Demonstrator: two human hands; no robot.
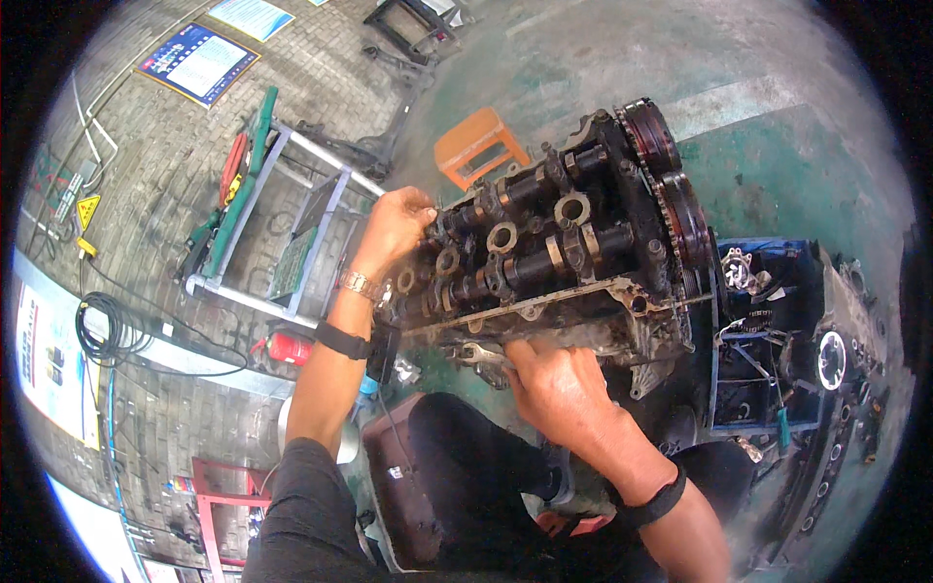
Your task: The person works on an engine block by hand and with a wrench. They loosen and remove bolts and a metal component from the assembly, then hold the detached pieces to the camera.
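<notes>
The dark sleeve (296,505) at the lower edge lies nearest, covering the upper part of the left arm. In front of the person is the engine cylinder head (530,262), its camshaft side facing the camera. Its long axis runs from left to right, rising somewhat rightward; two camshafts (525,272) lie along it, and the dark round sprockets (680,209) mark its right end.

The left hand (394,228) is at the far left corner, fingers curled and drawn close together; whether they pinch anything cannot be told. The right hand (564,394) is at the near long side, fingers bent inward; the tips are hidden, so their grip cannot be told.

Right of the head, a blue tray (714,374) contains a pale flanged metal part (741,272) and thin metal rods (763,360). Beside the person's legs (466,476) is a brownish tub (374,486) with a small white piece (395,473) in it.
</notes>
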